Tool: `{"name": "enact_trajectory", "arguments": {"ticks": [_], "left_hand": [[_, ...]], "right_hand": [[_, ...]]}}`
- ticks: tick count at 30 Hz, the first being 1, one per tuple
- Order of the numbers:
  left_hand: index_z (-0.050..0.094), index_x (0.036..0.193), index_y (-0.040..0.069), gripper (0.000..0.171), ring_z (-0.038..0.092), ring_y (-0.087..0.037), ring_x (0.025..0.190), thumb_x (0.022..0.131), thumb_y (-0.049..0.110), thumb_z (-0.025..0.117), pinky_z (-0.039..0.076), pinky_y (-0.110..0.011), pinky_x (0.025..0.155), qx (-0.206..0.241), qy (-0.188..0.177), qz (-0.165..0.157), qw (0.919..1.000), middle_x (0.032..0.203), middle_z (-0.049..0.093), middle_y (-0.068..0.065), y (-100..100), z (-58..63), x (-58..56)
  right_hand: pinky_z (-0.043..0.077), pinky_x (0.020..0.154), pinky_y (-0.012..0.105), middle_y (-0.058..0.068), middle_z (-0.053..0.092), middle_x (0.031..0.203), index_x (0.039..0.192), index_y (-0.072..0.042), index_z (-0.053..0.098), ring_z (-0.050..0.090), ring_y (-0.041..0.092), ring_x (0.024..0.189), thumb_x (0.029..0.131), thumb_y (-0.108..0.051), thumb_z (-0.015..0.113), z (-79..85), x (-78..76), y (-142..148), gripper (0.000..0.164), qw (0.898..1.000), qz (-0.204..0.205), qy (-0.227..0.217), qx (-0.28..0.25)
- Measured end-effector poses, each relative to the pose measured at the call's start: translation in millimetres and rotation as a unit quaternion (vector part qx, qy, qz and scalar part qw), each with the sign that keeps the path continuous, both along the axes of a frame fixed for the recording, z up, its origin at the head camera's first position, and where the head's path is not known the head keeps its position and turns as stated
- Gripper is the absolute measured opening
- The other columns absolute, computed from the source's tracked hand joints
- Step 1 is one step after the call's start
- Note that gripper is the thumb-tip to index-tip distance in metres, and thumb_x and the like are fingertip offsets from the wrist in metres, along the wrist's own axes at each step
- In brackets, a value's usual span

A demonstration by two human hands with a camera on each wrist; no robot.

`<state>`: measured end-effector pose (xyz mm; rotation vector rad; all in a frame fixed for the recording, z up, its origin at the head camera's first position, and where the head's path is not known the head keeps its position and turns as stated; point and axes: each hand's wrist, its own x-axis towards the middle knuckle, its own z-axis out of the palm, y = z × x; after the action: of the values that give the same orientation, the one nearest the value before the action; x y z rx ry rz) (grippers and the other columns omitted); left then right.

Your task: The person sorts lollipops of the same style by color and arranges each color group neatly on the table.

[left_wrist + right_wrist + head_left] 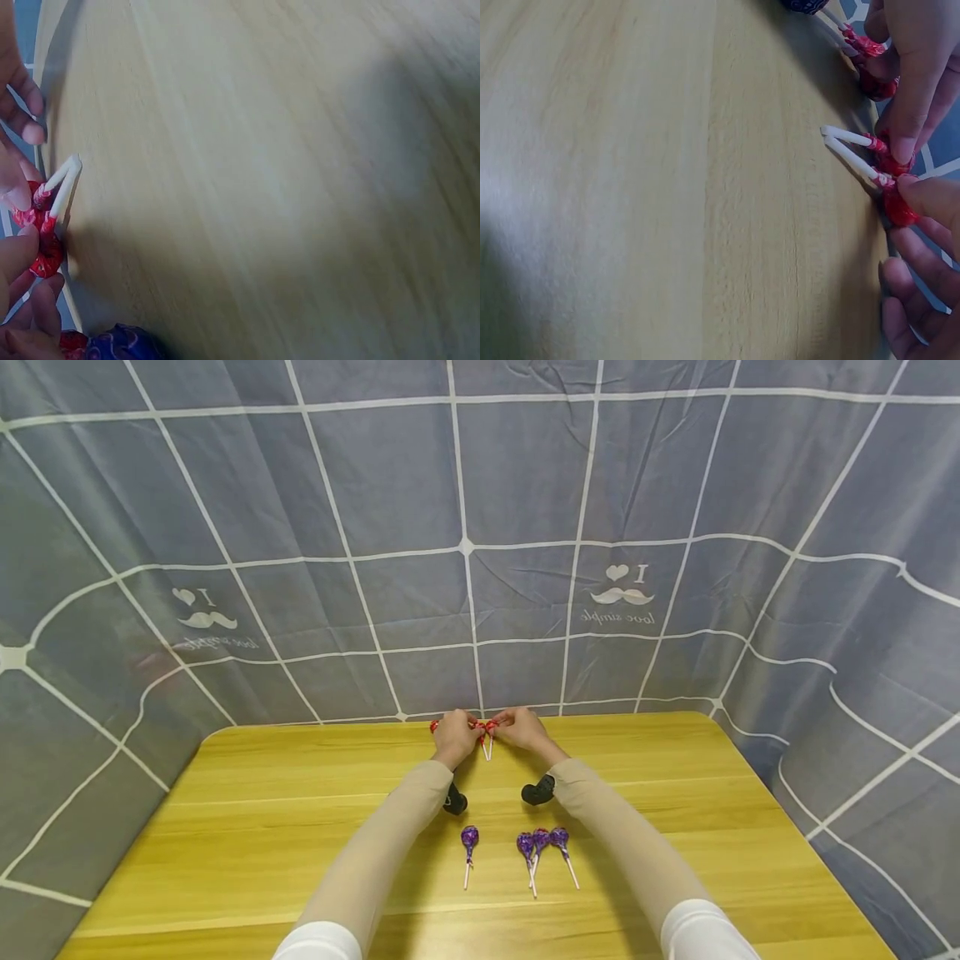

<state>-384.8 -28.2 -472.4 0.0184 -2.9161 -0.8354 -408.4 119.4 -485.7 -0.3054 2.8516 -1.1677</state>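
At the table's far edge, my left hand (453, 739) pinches a red-wrapped lollipop (46, 261) by its head. Right beside it, my right hand (520, 729) pinches another red lollipop (900, 206) between thumb and finger. The two heads sit side by side, and their white sticks (488, 750) angle together toward me, meeting at the ends. More red lollipop wrapping (877, 84) shows under my left hand, mostly covered by its fingers. Near that hand is a dark blue-purple lollipop head (124, 343), cut off by the frame in both wrist views.
Closer to me on the wooden table (300, 860) lie purple lollipops: a single one (469, 839) in the middle and a cluster of three (541, 841) to its right. Black wrist cameras (538, 790) hang under both sleeves. A grey checked curtain (525, 593) borders the table's far edge.
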Motion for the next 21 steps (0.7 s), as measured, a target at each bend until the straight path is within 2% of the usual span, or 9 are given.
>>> {"name": "enact_trajectory", "arguments": {"ticks": [10,14,21], "left_hand": [[0.076,0.100,0.011,0.019,0.069,-0.029,0.093,0.086,0.023,0.073,0.053,-0.037,0.071,-0.012,0.005,0.004,0.9999,0.101,0.074,-0.007,2.8,-0.7,-3.8],[0.077,0.099,0.011,0.018,0.069,-0.029,0.091,0.085,0.023,0.073,0.054,-0.038,0.069,-0.018,0.006,0.010,0.9998,0.099,0.074,-0.008,3.8,1.1,-4.0],[0.076,0.102,0.013,0.023,0.069,-0.029,0.092,0.085,0.027,0.074,0.053,-0.037,0.068,-0.026,-0.013,0.014,0.9995,0.102,0.074,-0.009,5.4,0.9,-5.0]], "right_hand": [[0.043,0.068,0.023,0.011,0.074,0.095,0.104,-0.006,0.072,0.068,0.020,0.084,0.085,-0.022,0.072,-0.9,0.9,-2.3,0.025,1.000,-0.023,-0.008,0.003],[0.044,0.067,0.023,0.010,0.074,0.092,0.104,-0.005,0.072,0.067,0.019,0.081,0.085,-0.022,0.072,-0.6,0.9,-2.7,0.025,1.000,-0.019,-0.002,0.004],[0.045,0.071,0.025,0.010,0.075,0.092,0.104,-0.006,0.072,0.068,0.020,0.084,0.085,-0.022,0.073,-2.3,-0.7,-0.9,0.025,1.000,-0.012,0.003,0.009]]}}
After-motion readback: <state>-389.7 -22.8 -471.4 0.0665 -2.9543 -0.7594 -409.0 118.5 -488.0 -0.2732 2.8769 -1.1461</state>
